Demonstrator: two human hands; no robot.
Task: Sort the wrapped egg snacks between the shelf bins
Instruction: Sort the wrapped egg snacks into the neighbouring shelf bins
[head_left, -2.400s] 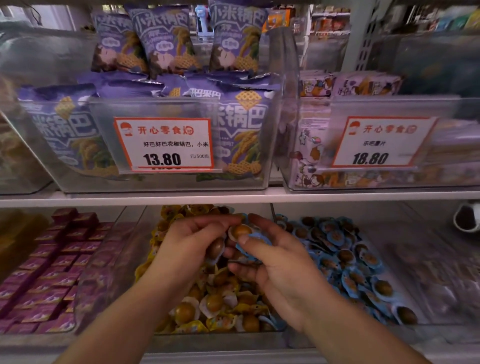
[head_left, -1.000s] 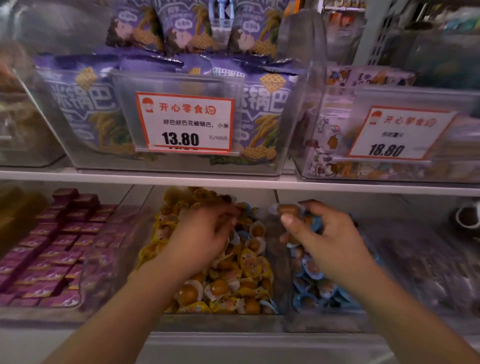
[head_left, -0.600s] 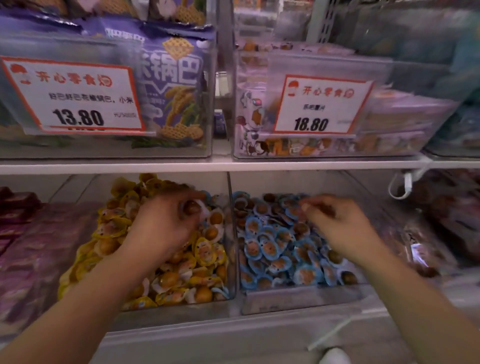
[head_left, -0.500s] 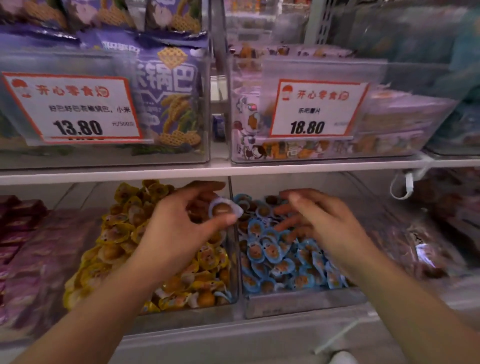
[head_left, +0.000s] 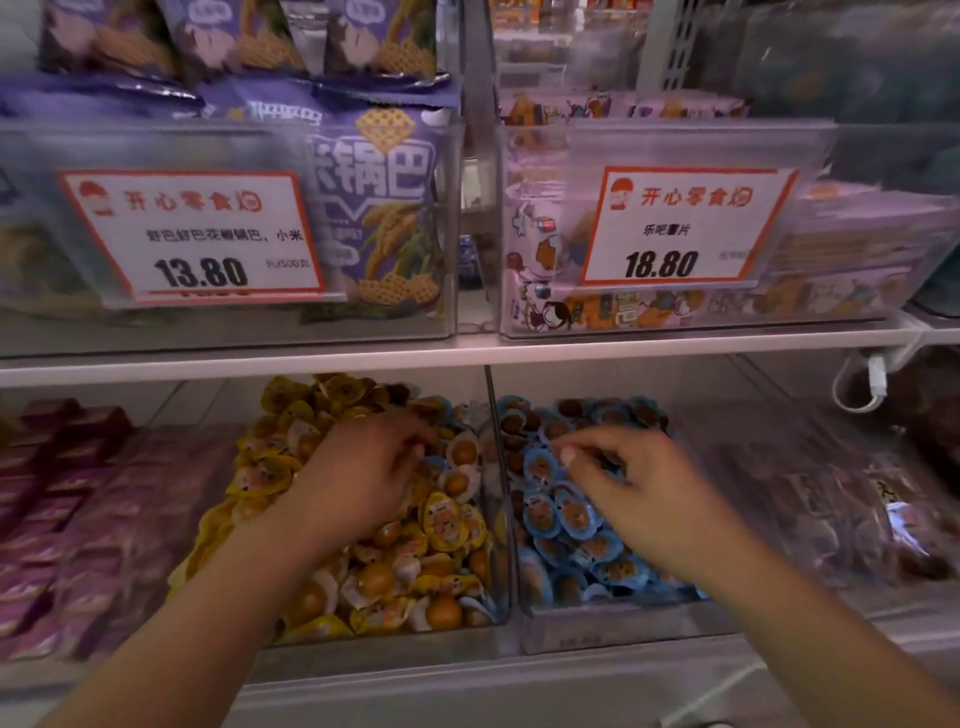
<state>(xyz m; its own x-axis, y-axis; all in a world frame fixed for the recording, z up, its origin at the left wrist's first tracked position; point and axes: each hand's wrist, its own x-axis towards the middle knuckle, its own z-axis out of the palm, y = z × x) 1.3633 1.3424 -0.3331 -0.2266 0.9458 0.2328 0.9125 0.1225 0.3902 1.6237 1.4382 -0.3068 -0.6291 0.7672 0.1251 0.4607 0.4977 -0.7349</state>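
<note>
2 shelf levels, clear bins on both. Upper shelf (head_left: 467, 356): left bin (head_left: 228, 322) packed with purple snack bags (head_left: 384, 208), price card 13.80 (head_left: 192, 236) on its front; right bin (head_left: 857, 312) stacked with cartoon-print packs (head_left: 545, 260), card 18.80 (head_left: 685, 226). Lower level: yellow-wrap bin (head_left: 498, 597) heaped with yellow-wrapped egg snacks (head_left: 441, 519), some clear-topped, a few blue-edged ones mixed in near the back right; blue-wrap bin (head_left: 613, 629) just beside it on the right, filled with blue-wrapped egg snacks (head_left: 566, 514). 1 clear divider wall (head_left: 493, 447) between the 2 piles. Far left, rows of purple boxes (head_left: 52, 467); far right, dark bagged goods (head_left: 857, 509), blurred. Left hand (head_left: 363, 473) palm down on the yellow heap, fingers curled into the wraps near the divider; cannot tell what it holds, if anything. Right hand (head_left: 639, 483) over the blue pile, thumb and fingers pinched narrow, fingertips touching the wraps; whether a snack sits in the pinch is blurred. Upper shelf edge hangs close above both hands; open room toward the bin fronts. White cable (head_left: 862, 384) loops at the right under the shelf.
</note>
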